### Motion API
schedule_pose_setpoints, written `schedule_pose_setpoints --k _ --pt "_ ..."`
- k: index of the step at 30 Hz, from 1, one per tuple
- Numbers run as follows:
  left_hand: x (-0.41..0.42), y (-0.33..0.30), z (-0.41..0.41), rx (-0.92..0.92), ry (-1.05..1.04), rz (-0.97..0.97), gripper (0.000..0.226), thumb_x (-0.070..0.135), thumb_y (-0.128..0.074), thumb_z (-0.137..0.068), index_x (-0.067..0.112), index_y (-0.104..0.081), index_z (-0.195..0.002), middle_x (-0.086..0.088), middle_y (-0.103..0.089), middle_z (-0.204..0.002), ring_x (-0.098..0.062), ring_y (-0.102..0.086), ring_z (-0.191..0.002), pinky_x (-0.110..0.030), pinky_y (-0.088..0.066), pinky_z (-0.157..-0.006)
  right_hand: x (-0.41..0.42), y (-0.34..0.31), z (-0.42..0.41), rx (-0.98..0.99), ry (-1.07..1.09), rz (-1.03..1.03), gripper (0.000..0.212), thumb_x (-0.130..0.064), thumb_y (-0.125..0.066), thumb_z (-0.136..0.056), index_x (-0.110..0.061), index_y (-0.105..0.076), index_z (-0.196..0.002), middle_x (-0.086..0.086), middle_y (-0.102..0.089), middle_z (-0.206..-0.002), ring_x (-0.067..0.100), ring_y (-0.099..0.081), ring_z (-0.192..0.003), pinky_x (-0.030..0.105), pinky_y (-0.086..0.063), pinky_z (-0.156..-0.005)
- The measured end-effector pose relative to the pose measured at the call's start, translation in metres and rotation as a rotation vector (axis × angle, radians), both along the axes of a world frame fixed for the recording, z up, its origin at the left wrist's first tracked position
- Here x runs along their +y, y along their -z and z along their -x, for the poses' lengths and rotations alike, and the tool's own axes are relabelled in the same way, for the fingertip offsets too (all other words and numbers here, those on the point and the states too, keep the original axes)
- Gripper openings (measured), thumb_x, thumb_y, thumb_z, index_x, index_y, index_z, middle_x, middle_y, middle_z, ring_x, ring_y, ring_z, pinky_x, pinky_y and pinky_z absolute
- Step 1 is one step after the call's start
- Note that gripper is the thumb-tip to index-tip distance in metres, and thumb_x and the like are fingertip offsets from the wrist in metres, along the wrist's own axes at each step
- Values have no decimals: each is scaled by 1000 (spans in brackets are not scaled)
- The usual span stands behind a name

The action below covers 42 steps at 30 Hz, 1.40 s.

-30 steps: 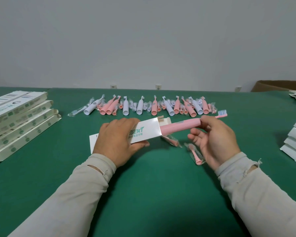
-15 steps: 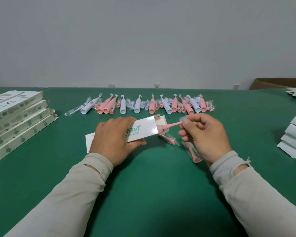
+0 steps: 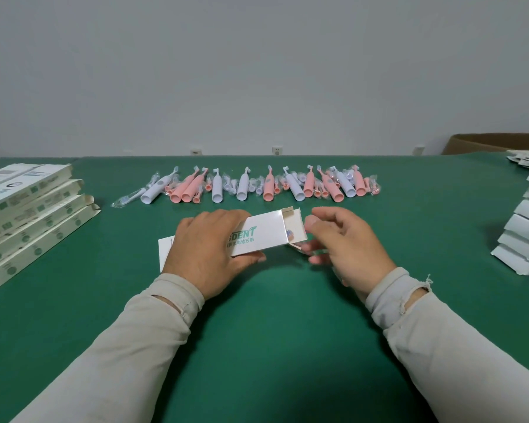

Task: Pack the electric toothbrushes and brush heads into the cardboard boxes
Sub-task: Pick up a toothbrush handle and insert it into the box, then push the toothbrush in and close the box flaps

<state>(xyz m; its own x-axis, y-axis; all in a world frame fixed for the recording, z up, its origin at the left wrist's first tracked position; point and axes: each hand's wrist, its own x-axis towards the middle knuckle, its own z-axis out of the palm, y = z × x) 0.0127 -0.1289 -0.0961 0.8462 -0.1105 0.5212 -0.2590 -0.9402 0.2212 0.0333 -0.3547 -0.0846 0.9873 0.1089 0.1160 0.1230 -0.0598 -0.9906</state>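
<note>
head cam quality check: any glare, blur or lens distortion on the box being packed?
Head view: soft, even light, faint shadows under both hands; mild sheen on the white box, green print readable; wide-angle bowing at the edges, stacked boxes splay outward; far toothbrush row slightly soft.

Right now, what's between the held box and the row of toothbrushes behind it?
Nothing: head view shows a bare strip of green table between the box in the left hand and the toothbrush row.
</note>
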Motion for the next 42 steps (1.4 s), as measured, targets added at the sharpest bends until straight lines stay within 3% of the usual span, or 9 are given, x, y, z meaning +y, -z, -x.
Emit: schedule_pose_setpoints --k 4,10,16,19,22,25,32,40,42 --pt "-7 1 0 -7 83 -5 64 74 -63 -71 36 -55 -122 15 -61 -105 -17 -54 -97 -34 -31 -83 3 -1 4 30 -83 -9 12 -15 -59 -100 -8 -68 -102 5 -75 -75 9 -67 -53 12 -39 -35" --pt "10 3 -4 66 -17 70 64 64 -73 -72 35 -53 -125 12 -61 -110 -19 -52 -101 -40 -42 -89 -8 -6 -2 21 -43 -211 25 -11 -47 -105 -6 -70 -97 13 -75 -76 20 -71 -63 18 -54 -50" --pt "15 8 -9 141 -63 184 57 52 -79 -74 35 -54 -122 14 -53 -111 -17 -47 -109 -41 -47 -89 -4 -3 -3 -27 -36 -162 17 -7 -45 -104 -12 -61 -104 8 -76 -79 18 -71 -61 22 -56 -51" --pt "15 9 -8 132 -106 147 55 54 -77 -75 39 -53 -121 15 -54 -113 -17 -47 -110 -42 -48 -86 -11 -1 -4 -287 130 142 27 -10 -56 -98 -36 -54 -105 -11 -66 -106 2 -65 -65 15 -51 -60" --pt "16 8 -7 123 -148 122 54 56 -76 -75 40 -53 -121 15 -54 -116 -18 -46 -112 -40 -47 -82 -19 -5 -3 -534 137 412 26 -19 -63 -92 -44 -61 -99 -32 -51 -114 -7 -58 -96 5 -43 -77" --pt "16 6 -7 117 -177 108 54 58 -75 -76 41 -53 -122 15 -54 -117 -18 -45 -113 -37 -44 -79 -18 -3 -5 -516 37 437 18 -24 -69 -90 -43 -69 -91 -32 -49 -119 -7 -51 -113 12 -41 -90" --pt "13 4 -5 87 -173 83 54 60 -74 -76 42 -51 -121 16 -54 -119 -17 -44 -114 -38 -46 -79 -22 2 -10 -465 -27 450 14 -24 -69 -91 -30 -75 -102 -17 -53 -122 -4 -55 -105 13 -49 -83" --pt "14 3 -3 63 -173 79 53 60 -73 -76 43 -51 -122 17 -55 -120 -15 -43 -116 -35 -41 -75 -28 -1 -11 -508 -135 488 28 -19 -67 -93 -46 -70 -94 -29 -46 -122 -7 -51 -113 7 -43 -91" --pt "13 3 -3 22 -182 84 53 56 -75 -77 42 -53 -123 16 -55 -122 -15 -42 -118 -34 -39 -75 -26 0 -11 -465 -154 427 23 -17 -67 -93 -40 -71 -97 -19 -51 -120 -2 -55 -109 21 -48 -94"
